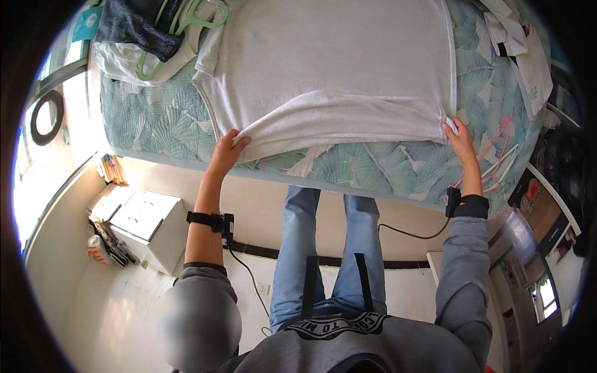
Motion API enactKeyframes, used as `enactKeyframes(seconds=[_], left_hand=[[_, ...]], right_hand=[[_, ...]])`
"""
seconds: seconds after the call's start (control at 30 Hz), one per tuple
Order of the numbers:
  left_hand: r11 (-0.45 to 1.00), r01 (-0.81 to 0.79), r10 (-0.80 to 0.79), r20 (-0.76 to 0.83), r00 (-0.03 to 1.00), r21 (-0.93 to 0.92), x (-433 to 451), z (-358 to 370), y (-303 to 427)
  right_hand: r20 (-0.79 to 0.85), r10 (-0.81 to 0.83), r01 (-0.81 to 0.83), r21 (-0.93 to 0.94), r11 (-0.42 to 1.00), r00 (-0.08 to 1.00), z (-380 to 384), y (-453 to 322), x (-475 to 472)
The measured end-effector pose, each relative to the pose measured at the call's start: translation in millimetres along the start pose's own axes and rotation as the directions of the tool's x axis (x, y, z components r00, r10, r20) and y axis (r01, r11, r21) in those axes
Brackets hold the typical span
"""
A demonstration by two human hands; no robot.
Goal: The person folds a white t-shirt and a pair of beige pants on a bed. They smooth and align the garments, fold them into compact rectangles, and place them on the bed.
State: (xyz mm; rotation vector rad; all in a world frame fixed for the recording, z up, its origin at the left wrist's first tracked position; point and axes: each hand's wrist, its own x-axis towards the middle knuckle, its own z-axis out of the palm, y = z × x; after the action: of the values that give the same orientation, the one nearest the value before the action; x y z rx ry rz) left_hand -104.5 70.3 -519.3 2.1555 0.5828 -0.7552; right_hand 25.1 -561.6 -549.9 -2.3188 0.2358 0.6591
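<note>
A pale grey-white knit shirt point(326, 60) lies spread over the leaf-print bed cover point(158, 121), and its upper end runs out of view. My left hand point(229, 148) pinches the near left corner of the cloth between thumb and fingers. At the near right corner, my right hand point(459, 136) grips the shirt's edge. Between both hands the near part of the cloth is gathered into a loose, raised fold. A sleeve-like piece point(208, 58) shows on the shirt's left side.
Dark and white clothes point(135, 32) with green hangers point(149, 65) lie at the bed's far left. Pink and white hangers point(501, 154) rest at the right, below white garments point(531, 65). A white cabinet point(149, 224) stands lower left. Cables point(249, 270) hang from both wrist devices.
</note>
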Motion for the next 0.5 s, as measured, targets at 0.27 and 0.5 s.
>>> enactKeyframes(seconds=[0.27, 0.5], left_hand=[[0.943, 0.021, -0.065, 0.120, 0.991, 0.333, -1, -33, -23], [0.972, 0.055, -0.043, -0.057, 0.997, 0.229, -16, -47, -59]], right_hand=[[0.095, -0.084, 0.091, -0.068, 0.994, 0.992, 4, 21, 10], [0.078, -0.052, 0.066, -0.175, 0.982, 0.996, 4, 8, 10]])
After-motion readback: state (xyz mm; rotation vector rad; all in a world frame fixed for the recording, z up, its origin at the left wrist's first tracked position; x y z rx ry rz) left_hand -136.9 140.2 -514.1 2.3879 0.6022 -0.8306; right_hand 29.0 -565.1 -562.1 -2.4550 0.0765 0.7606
